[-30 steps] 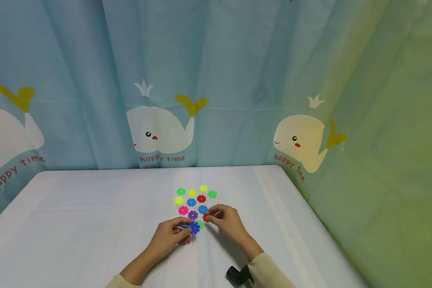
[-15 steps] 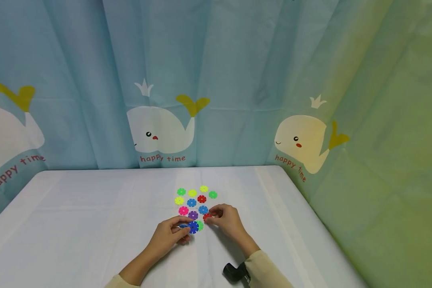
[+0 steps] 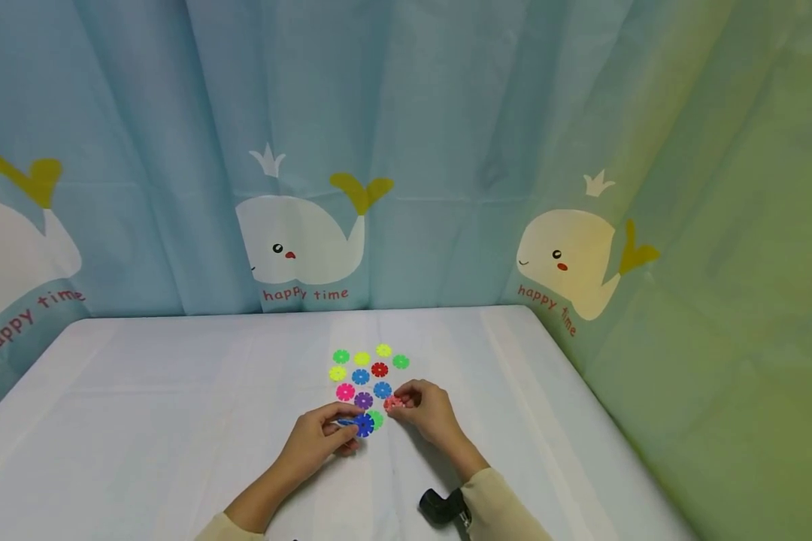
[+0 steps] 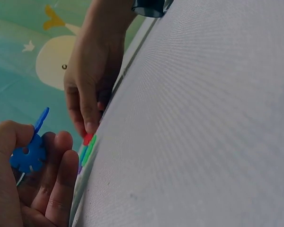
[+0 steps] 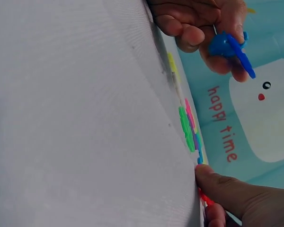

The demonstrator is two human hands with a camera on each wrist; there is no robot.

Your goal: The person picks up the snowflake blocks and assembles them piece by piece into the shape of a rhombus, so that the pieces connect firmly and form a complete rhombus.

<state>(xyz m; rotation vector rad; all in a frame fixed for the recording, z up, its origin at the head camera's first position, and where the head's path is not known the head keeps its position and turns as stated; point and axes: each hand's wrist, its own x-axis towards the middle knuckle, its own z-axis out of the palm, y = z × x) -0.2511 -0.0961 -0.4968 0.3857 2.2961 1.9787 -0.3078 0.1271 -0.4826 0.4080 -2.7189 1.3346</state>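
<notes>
My left hand (image 3: 318, 437) grips joined blue interlocking discs between thumb and fingers, raised off the table. One dark blue notched disc (image 3: 364, 425) faces up in the head view; a lighter blue disc (image 4: 28, 158) joins it at an angle. Thumb and fingertips of my right hand (image 3: 434, 415) pinch a red interlocking disc (image 3: 392, 404) at the tabletop, on the right side of the group. Its surface catches the light and looks pale. Just behind the dark blue disc, a green disc (image 3: 377, 419) is partly covered in the head view.
Beyond my hands, several loose discs lie flat, among them a purple disc (image 3: 363, 400), a pink disc (image 3: 345, 391) and a blue disc (image 3: 382, 390). They rest on a white-covered table (image 3: 176, 421). A black object (image 3: 441, 507) sits by my right sleeve. A whale-print curtain (image 3: 440, 255) hangs behind.
The red disc under my right fingertips has tilted and now shows a paler, shiny face. My left hand keeps its grip on the blue discs, almost unmoved.
</notes>
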